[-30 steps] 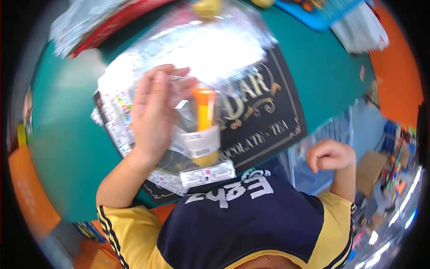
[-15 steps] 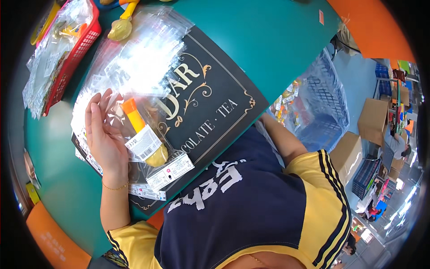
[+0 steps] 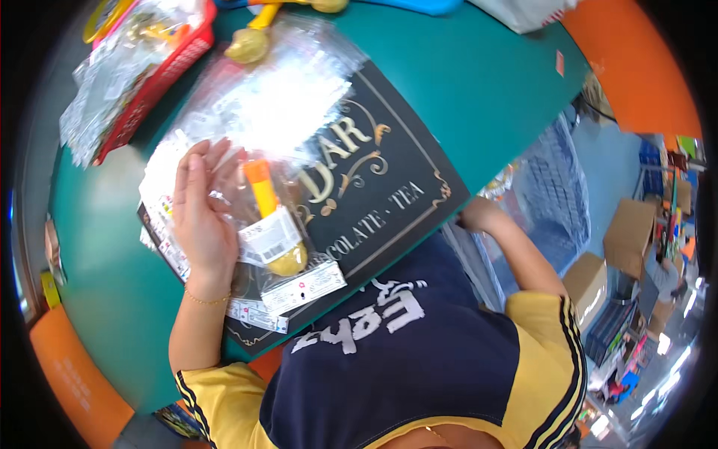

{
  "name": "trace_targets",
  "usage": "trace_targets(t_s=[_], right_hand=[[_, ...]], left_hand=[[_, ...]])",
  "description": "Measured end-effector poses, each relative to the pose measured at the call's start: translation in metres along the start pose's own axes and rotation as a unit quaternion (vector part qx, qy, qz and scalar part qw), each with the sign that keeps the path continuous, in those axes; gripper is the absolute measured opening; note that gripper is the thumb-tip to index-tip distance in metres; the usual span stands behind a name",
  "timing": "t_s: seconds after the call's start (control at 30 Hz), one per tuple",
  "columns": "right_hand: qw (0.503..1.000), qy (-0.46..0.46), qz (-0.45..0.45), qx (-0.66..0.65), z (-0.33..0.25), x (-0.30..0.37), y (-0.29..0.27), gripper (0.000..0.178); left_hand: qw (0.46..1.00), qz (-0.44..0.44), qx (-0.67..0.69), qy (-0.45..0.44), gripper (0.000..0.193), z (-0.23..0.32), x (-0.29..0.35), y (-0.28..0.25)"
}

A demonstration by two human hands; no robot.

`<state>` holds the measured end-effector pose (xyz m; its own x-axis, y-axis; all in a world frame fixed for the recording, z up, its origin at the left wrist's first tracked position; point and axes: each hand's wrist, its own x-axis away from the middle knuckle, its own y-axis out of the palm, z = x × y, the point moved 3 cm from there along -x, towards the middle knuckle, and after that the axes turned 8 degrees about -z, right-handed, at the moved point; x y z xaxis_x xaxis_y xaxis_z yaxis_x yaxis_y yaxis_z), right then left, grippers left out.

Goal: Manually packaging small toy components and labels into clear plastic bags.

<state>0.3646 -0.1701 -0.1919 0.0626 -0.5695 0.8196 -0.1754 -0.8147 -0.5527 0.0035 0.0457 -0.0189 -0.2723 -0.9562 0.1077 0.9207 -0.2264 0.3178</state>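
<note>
My left hand (image 3: 203, 213) is cupped, with its fingers stretched and a little apart. It rests beside a clear plastic bag holding an orange-and-yellow stick-shaped toy (image 3: 263, 196) with a dull gold rounded end. A white label (image 3: 273, 236) with a barcode covers part of this toy. Under and beyond the hand spreads a pile of clear bags (image 3: 262, 97), glaring with reflected light. White printed strips (image 3: 303, 286) stick out below the bagged toy. My right hand (image 3: 480, 215) is at the table's near right edge, beside the blue crate; its fingers are mostly hidden.
A dark lettered mat (image 3: 374, 224) lies under the bags on the green table (image 3: 434, 75). At the far left stands a red basket (image 3: 153, 86) full of bagged items. A plastic-lined blue crate (image 3: 550, 194) sits below the table at right, with cardboard boxes (image 3: 628, 232) beyond.
My right hand has come further into view at the table's edge, its arm now covering part of the crate. The left hand stays beside the bagged toy. The whole view has shifted slightly.
</note>
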Motion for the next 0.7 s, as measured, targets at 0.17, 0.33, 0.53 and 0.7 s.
trace_targets(t_s=[0.17,0.33,0.53,0.7], right_hand=[[0.844,-0.447,-0.081,-0.287,-0.101,0.139,-0.157,0.013],[0.760,-0.414,0.021,-0.500,-0.150,0.119,-0.198,0.008],[0.679,-0.381,-0.071,-0.623,-0.204,0.069,-0.205,0.028],[0.728,-0.372,-0.021,-0.575,-0.217,0.067,-0.207,0.022]], left_hand=[[0.998,-0.025,0.059,-0.021,0.026,0.005,0.006,0.002],[0.991,-0.085,0.101,-0.035,0.025,0.004,0.010,0.010],[0.974,-0.142,0.152,-0.085,0.024,0.012,0.019,0.019],[0.978,-0.134,0.135,-0.090,0.025,0.010,0.018,0.018]])
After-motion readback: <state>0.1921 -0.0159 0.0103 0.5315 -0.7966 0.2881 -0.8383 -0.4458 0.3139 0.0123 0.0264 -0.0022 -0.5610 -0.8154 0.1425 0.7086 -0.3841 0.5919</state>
